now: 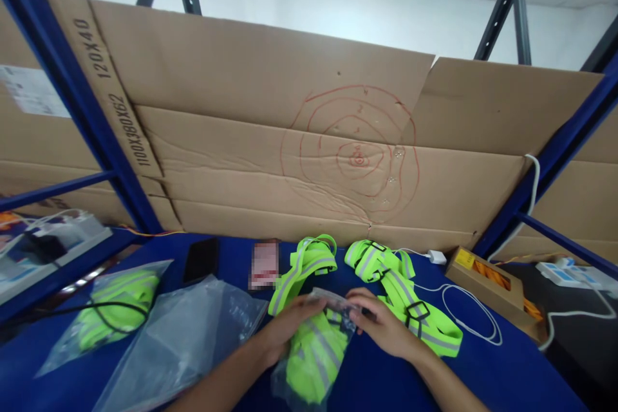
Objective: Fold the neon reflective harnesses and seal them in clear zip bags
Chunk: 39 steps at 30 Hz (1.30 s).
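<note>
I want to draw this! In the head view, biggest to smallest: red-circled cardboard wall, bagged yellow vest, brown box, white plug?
1. brown cardboard sheet with red rings
2. clear plastic bag of neon-yellow vest and open brown cardboard box: alike; bag is nearer, so unranked
3. small white charger plug

The plastic bag (316, 335) you hold is clear, thin, glossy, crinkled; vest (309, 367) inside is matt neon cloth with dull grey reflective bands; table (386, 380) smooth matt blue; cardboard sheet (241, 161) rough, matt
</note>
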Tool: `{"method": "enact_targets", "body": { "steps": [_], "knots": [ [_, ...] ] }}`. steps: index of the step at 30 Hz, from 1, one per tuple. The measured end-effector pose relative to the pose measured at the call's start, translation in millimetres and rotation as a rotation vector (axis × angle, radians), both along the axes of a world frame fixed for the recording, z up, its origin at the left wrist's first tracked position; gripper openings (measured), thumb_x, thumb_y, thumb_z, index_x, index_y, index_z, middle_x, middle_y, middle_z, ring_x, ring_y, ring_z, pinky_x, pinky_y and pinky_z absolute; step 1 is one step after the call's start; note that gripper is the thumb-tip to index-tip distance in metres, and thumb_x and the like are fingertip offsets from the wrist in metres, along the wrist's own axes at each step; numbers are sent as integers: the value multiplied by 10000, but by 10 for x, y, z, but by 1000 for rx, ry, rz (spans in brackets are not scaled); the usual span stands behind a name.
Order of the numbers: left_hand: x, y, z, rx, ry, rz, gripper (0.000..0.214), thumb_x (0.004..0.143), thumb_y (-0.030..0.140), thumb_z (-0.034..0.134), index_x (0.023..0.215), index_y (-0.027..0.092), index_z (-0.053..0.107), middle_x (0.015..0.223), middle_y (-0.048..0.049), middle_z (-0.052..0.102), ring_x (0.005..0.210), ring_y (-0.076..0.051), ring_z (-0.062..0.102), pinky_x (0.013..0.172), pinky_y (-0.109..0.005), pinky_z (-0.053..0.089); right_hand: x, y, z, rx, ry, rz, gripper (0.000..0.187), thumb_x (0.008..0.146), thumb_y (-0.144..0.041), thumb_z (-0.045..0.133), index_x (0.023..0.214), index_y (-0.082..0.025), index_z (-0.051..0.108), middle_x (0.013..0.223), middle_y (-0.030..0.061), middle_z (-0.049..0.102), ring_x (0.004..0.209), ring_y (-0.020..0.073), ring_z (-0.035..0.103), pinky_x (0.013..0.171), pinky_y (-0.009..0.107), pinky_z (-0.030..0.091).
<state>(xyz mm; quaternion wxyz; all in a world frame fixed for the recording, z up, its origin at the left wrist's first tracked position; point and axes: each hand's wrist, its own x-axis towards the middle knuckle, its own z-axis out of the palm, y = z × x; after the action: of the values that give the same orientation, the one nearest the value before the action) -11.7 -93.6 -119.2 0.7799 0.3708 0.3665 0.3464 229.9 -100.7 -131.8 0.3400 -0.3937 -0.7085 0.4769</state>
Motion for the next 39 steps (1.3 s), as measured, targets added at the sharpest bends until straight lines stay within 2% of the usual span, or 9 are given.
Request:
{"method": "enact_targets", "body": {
  "steps": [5,8,12,16,21,25,30,35,39],
  "knots": [
    [-63,49,43,9,43,9,478,789,554,806,969,112,798,895,-118,793,759,-200,714,738,-270,534,-1,-52,-74,-102,1,-103,494,925,-633,613,775,-163,649,644,-6,580,584,113,556,571,238,434],
    [-83,70,35,67,15,34,468,785,498,831,1050,114,789,978,-131,795,830,-212,729,772,-267,540,-9,-18,-65,-120,166,-164,462,850,-618,719,989,-178,691,734,7,656,639,145,620,624,278,493],
    [-80,96,-23,74,-18,49,449,798,466,831,1078,116,787,1028,-135,792,901,-215,731,814,-262,541,-28,5,-30,-143,356,-259,577,821,-566,781,1241,-211,604,810,1,683,679,144,630,695,304,520],
    [-59,91,-59,51,1,82,503,776,478,847,1101,99,782,1009,-143,793,869,-205,723,800,-264,535,-25,-9,3,-182,353,-296,594,828,-602,759,1239,-196,623,801,9,680,679,139,607,695,298,501],
    [-9,29,37,107,-47,162,489,777,468,852,1119,129,770,1068,-126,787,892,-205,724,834,-274,535,2,-32,57,-161,198,-300,536,854,-698,664,883,-163,681,744,30,655,637,141,587,641,294,466],
    [62,-15,33,61,-48,256,515,788,530,822,1125,145,764,1070,-117,783,912,-224,725,843,-298,546,12,-57,76,-85,197,-348,524,872,-689,644,782,-174,668,702,32,641,645,154,571,635,298,452],
    [55,-10,18,165,80,331,542,788,566,803,1130,145,775,1036,-100,788,956,-232,709,854,-286,529,-10,-78,77,-48,170,-374,492,881,-663,652,799,-179,693,713,35,635,670,161,565,651,303,456],
    [8,16,106,178,43,351,461,765,536,822,1022,154,801,973,-85,789,892,-224,696,827,-279,516,-2,-62,85,-85,200,-409,488,834,-677,698,901,-194,674,765,23,622,692,163,566,650,301,488],
    [38,-21,120,378,195,191,456,837,573,738,1014,158,804,948,-71,772,894,-209,658,827,-260,478,14,-92,113,10,108,-310,473,892,-612,676,1140,-209,675,1032,63,687,934,194,623,838,321,498]
  ]
}}
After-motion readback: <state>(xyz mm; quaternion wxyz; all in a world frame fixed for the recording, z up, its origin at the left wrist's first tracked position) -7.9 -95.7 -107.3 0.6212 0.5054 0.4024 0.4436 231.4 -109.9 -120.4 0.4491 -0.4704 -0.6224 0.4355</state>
